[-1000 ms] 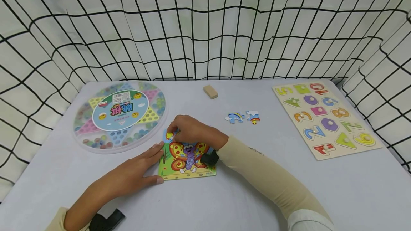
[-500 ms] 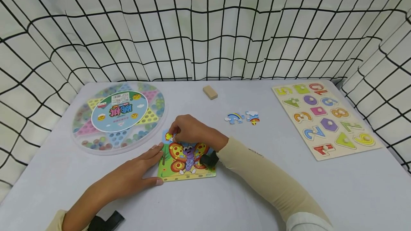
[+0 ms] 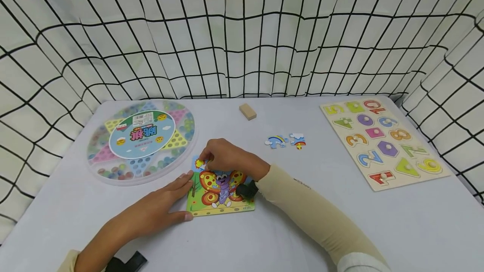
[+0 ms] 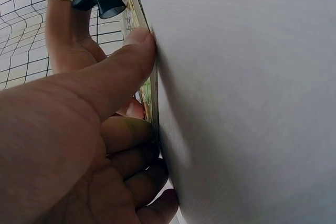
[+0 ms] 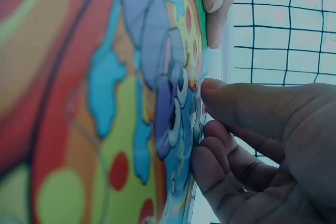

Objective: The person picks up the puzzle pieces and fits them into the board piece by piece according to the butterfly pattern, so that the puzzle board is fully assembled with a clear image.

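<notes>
A butterfly jigsaw puzzle in a flat tray lies on the white table, seen close up as a butterfly picture in the right wrist view. My left hand rests beside it, fingers along the tray's left edge and thumb at its lower left corner. In the left wrist view, that thumb touches the tray's side. My right hand reaches over the upper left part, by the sun picture, thumb and fingers pinching a puzzle piece at the surface. The piece is mostly hidden by the fingers.
Two loose puzzle pieces with rainbows, a left one and a right one, lie right of the tray. A wooden block sits farther back. A round marble board game is at left, a number-and-shape peg board at right. Black netting encloses the table.
The camera view tilts slightly, so everything sits a little lower. Both hands stay at the same spots on the puzzle, and the loose pieces have not moved.
</notes>
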{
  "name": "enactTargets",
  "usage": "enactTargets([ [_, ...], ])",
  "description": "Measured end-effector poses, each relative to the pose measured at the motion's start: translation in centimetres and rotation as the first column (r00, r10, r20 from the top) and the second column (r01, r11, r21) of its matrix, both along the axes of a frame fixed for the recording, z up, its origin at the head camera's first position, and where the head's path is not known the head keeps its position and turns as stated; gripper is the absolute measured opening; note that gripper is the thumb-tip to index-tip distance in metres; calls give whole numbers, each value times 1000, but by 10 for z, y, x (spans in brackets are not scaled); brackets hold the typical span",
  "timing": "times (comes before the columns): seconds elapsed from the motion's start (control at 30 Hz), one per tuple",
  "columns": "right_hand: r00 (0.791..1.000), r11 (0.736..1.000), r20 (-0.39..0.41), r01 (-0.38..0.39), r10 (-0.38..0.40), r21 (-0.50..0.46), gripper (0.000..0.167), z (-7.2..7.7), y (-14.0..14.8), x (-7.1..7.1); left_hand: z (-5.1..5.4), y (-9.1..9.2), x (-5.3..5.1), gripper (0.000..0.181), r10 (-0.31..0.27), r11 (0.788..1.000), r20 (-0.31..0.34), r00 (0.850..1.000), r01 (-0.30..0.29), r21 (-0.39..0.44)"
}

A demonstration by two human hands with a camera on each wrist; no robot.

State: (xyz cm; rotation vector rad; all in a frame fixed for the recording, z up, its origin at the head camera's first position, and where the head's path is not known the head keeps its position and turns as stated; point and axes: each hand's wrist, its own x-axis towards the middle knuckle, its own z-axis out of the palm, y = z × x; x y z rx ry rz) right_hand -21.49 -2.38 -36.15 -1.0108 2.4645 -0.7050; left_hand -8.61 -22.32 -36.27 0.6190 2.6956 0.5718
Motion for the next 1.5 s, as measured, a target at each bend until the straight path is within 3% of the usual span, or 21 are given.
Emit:
enactTargets([
  [0.27, 988, 989, 134, -56, 74, -136, 29, -3, 18, -13, 0, -1, 0, 84, -15, 1000, -14, 1000, 15, 7],
  [0.43, 987, 980, 127, -71, 95, -184, 29, -4, 28, -18, -1, 0, 0, 84, -11, 1000, -12, 1000, 11, 9],
  [0.63, 996, 977, 89, 27, -8, -212, 26, -4, 40, -19, -1, 0, 0, 84, -2, 1000, -2, 1000, 2, 8],
  [0.9, 986, 964, 93, 154, -136, -215, 24, -9, 62, -27, -1, 0, 1, 85, -1, 1000, -9, 1000, 1, 4],
  [1.23, 986, 958, 65, 163, -151, -235, 23, -10, 91, -37, -1, 1, 3, 83, -6, 1000, -23, 1000, 6, 10],
  [1.5, 976, 937, 47, 217, -213, -273, 24, -7, 118, -43, 0, 2, 3, 83, -2, 1000, -13, 1000, 2, 11],
])
